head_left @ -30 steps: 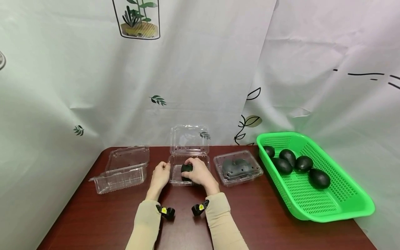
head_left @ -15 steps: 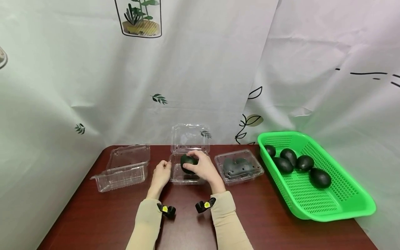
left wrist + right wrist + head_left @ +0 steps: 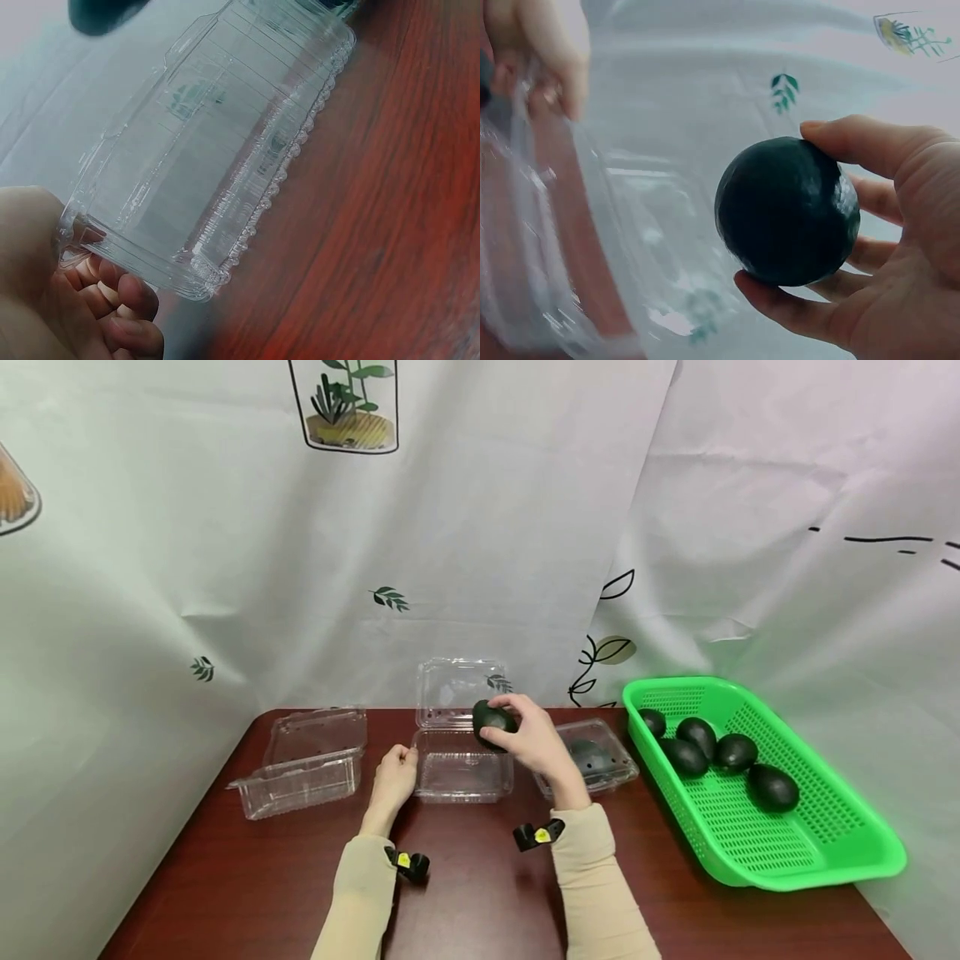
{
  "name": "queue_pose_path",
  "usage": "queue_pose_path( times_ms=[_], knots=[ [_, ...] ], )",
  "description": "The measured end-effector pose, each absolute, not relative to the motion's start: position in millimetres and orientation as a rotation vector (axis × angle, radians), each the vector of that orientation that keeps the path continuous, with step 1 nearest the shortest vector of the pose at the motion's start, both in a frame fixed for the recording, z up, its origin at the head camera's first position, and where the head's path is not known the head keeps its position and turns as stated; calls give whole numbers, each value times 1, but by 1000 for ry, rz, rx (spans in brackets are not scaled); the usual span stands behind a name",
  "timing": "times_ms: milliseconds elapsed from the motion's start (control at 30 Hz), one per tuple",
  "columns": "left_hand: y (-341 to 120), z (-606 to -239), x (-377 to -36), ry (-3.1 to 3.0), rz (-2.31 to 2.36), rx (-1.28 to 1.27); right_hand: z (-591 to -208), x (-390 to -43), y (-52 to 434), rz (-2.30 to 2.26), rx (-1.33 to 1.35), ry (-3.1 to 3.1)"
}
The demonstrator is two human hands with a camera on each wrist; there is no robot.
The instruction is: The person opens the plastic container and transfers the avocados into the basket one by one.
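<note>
My right hand (image 3: 525, 737) grips a dark green avocado (image 3: 492, 720) in the air above the back right corner of an open clear clamshell box (image 3: 461, 770); the right wrist view shows the avocado (image 3: 787, 211) held between thumb and fingers. The box tray holds nothing and its lid (image 3: 456, 692) stands upright behind. My left hand (image 3: 395, 777) pinches the box's left rim; the left wrist view shows the fingers (image 3: 112, 311) curled under that box's (image 3: 217, 157) corner.
A shut clamshell (image 3: 592, 757) with avocados inside sits right of the open box. Another open clamshell (image 3: 303, 764) lies at the left. A green basket (image 3: 795, 852) at the right holds several avocados (image 3: 720, 753). The brown table (image 3: 465, 893) backs onto a white curtain.
The right hand has lifted the avocado out of the open box, up and to the right. The left hand stays on the box's rim.
</note>
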State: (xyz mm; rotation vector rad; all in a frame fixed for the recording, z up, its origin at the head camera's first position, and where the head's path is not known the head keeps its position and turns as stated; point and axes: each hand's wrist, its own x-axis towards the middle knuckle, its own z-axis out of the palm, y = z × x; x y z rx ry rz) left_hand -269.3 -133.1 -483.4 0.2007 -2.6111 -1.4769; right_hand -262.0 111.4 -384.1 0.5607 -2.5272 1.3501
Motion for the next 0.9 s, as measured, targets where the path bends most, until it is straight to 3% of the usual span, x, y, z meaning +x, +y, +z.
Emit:
queue_pose_path(
  times_ms=[433, 900],
  knots=[
    [-134, -482, -267, -2619, -1507, 180, -337, -254, 192, 1125, 481, -2582],
    [-134, -485, -269, -2607, -1491, 193, -323, -235, 288, 947, 267, -2714]
  ],
)
